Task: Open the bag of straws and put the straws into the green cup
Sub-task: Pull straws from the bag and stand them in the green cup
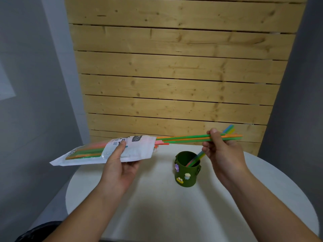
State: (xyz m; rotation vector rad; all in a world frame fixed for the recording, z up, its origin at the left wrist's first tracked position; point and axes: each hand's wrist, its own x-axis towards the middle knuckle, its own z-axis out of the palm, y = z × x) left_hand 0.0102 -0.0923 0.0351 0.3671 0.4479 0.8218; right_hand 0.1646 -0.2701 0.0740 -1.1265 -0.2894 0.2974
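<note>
Several straws half out of bag, pinched by fingers of right hand; left hand gripping bag above table; more leaning in green cup.

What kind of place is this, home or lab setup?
Likely a staged recording corner, hard to be sure: a round white table, a pine-plank panel behind it, plain grey walls on both sides.

round white table | on it: green cup (w/ straws inside)
</note>
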